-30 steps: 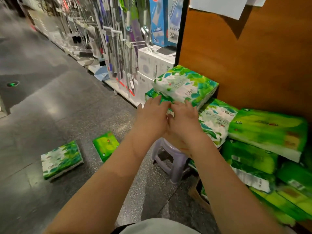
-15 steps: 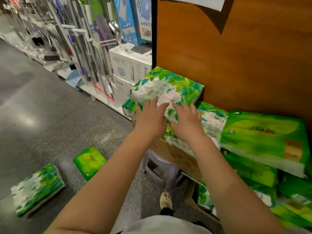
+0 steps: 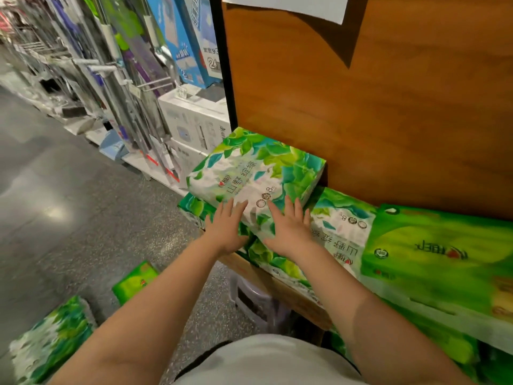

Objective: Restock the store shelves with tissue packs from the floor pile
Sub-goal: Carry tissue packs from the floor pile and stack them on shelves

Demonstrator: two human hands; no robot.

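Note:
A green-and-white leaf-print tissue pack (image 3: 258, 168) lies on top of a stack, tilted, against a brown wooden panel (image 3: 388, 112). My left hand (image 3: 226, 227) and my right hand (image 3: 290, 229) press flat on its near edge, fingers straight. Under it lies a second leaf-print pack (image 3: 338, 232). To the right sits a plain green pack (image 3: 438, 262) with more green packs below. Two packs lie on the floor: a leaf-print one (image 3: 50, 340) and a small green one (image 3: 133, 282).
A plastic stool (image 3: 258, 301) and a cardboard box (image 3: 291, 293) carry the stack. Left of the panel stand white boxes (image 3: 194, 120), blue boxes (image 3: 188, 43) and hanging mop handles (image 3: 116, 79) along a low shelf. Grey speckled floor (image 3: 83, 212) stretches left.
The view has come closer to the stack. Both hands have slid forward onto the top pack's near edge, and the pack has shifted back toward the wooden panel.

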